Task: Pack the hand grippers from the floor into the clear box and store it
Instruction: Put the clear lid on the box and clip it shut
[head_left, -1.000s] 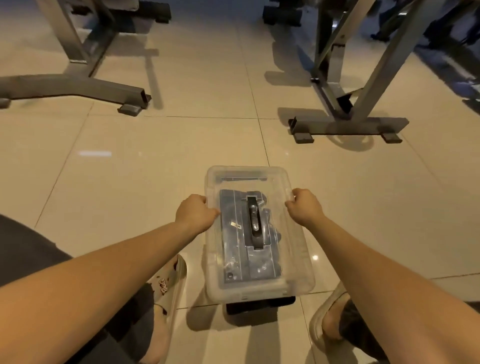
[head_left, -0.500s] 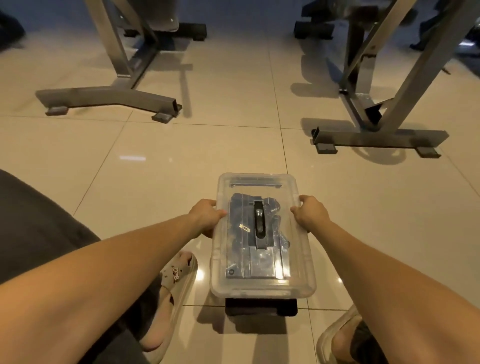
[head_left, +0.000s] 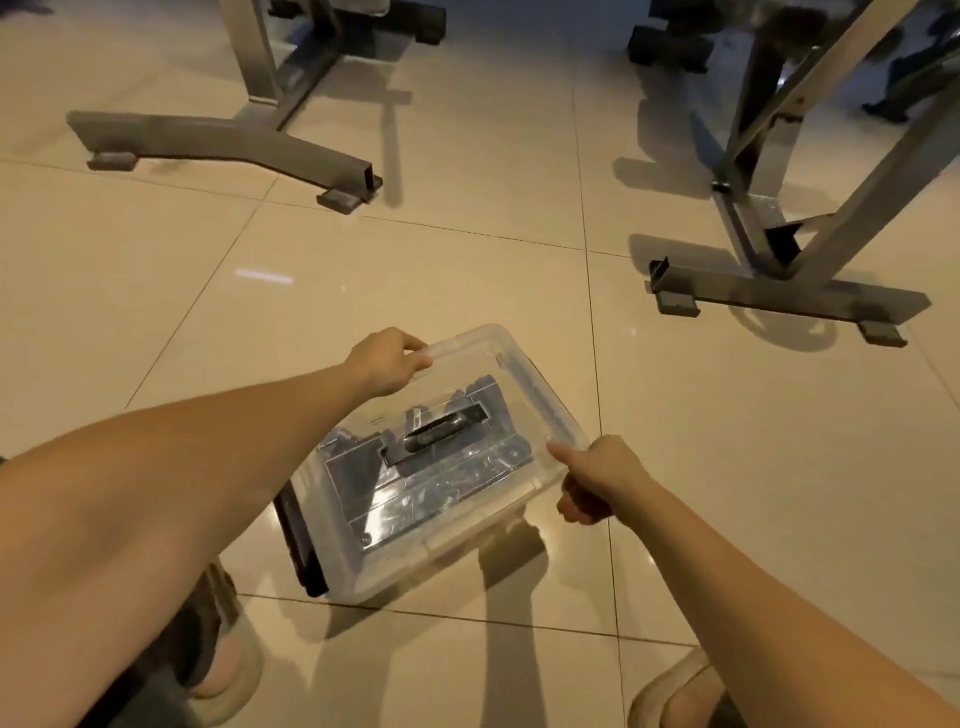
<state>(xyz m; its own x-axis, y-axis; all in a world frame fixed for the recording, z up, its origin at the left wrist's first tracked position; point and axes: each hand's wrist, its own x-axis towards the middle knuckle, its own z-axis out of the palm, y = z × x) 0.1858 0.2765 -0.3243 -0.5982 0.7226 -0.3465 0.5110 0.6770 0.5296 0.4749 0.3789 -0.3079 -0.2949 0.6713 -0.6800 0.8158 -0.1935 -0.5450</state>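
Note:
The clear box (head_left: 540, 415), lid on, is held above the tiled floor, turned at an angle. My left hand (head_left: 387, 364) grips its far left corner. My right hand (head_left: 597, 480) holds its right edge with the fingers curled under. Through the lid I see dark grey hand grippers (head_left: 441, 452) lying inside. A black handle part (head_left: 301, 545) shows at the box's near left end.
Two grey metal bench frames stand on the floor, one at the back left (head_left: 234, 140), one at the right (head_left: 779, 291). My sandalled feet (head_left: 223, 670) are at the bottom, left and right (head_left: 675, 696). Dark weights (head_left: 670, 47) lie at the far back.
The box has been turned clockwise and lifted a little; my left hand has shifted to its far corner and my right hand to its near right edge. The view has swung left.

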